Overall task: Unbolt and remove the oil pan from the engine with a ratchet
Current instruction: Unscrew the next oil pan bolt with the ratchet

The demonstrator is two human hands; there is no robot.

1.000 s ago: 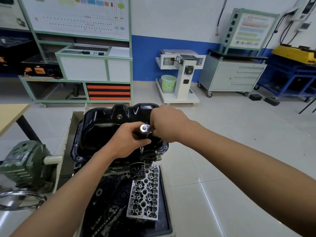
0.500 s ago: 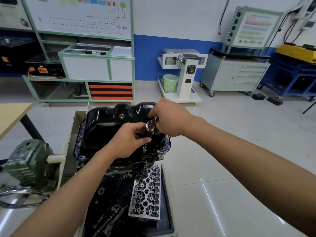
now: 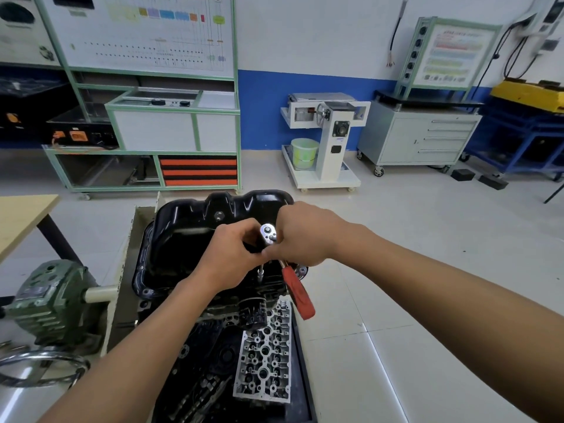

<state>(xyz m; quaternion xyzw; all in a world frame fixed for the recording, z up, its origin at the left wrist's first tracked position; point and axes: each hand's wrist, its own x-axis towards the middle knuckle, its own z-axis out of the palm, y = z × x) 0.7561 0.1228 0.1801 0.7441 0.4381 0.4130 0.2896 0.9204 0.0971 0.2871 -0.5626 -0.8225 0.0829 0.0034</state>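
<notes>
Oil pan: black, seated on top of the engine, directly ahead of me.

Ratchet: chrome head up, above the pan's near right edge. Its extension drops to the pan flange there. Red handle slants down toward me, past the flange.

My left hand: fingers curled round the ratchet just under its head, grasping it.

My right hand: clenched on the ratchet's shank just behind the head, with the handle sticking out below the palm.

Oil filter sits below the flange. A bare cylinder head lies nearer me, beside the engine.
</notes>
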